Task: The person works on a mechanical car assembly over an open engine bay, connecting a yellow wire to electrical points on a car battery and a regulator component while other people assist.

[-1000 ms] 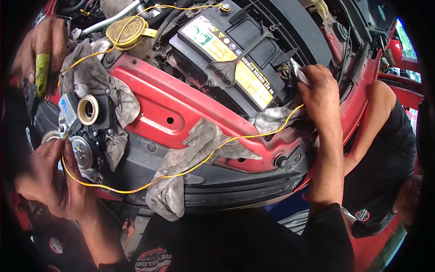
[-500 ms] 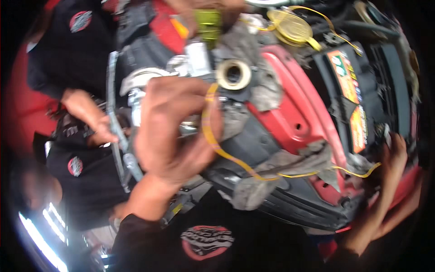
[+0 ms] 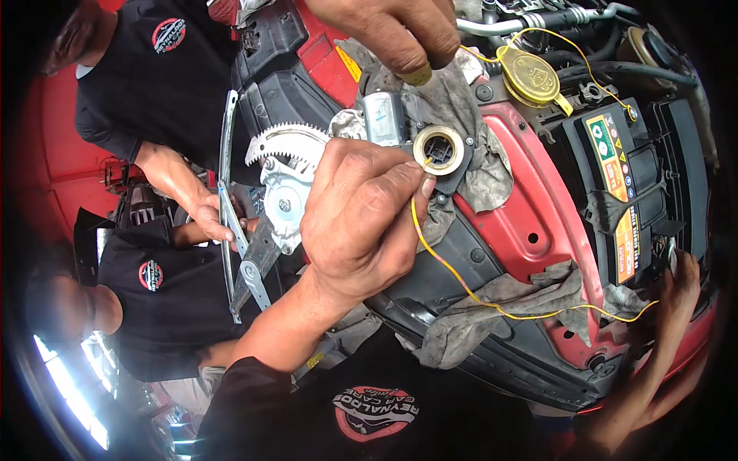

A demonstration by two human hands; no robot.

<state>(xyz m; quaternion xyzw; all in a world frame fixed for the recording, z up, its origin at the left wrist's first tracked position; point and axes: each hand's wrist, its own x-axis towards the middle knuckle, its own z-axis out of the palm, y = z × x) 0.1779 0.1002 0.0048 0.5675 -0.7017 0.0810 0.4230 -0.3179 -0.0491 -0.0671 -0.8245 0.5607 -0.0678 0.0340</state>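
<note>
My left hand (image 3: pixel 361 223) is closed in a pinch on a thin yellow wire (image 3: pixel 450 270). The wire's tip meets the lower rim of a pale round ring on a motor (image 3: pixel 384 119) with a silver casing. A white toothed gear plate (image 3: pixel 286 144) and metal regulator arms (image 3: pixel 250 273) lie left of this hand. From my left fingers the wire hangs across a grey rag and reaches my right wrist. My right hand (image 3: pixel 680 280) is at the near end of a car battery (image 3: pixel 642 180), fingers closed around a small shiny piece I cannot make out.
Another person's hand (image 3: pixel 400 34) is above the motor, holding a yellow-green object. A second person's hand (image 3: pixel 211 219) grips the regulator arms at left. Grey rags (image 3: pixel 469 323) lie over the red car body (image 3: pixel 511 230). A yellow reservoir cap (image 3: pixel 532 75) is beyond the battery.
My left hand has moved right, bringing the wire's tip from beside the ring onto its rim. The other person's hand above has come lower. My right hand stays by the battery.
</note>
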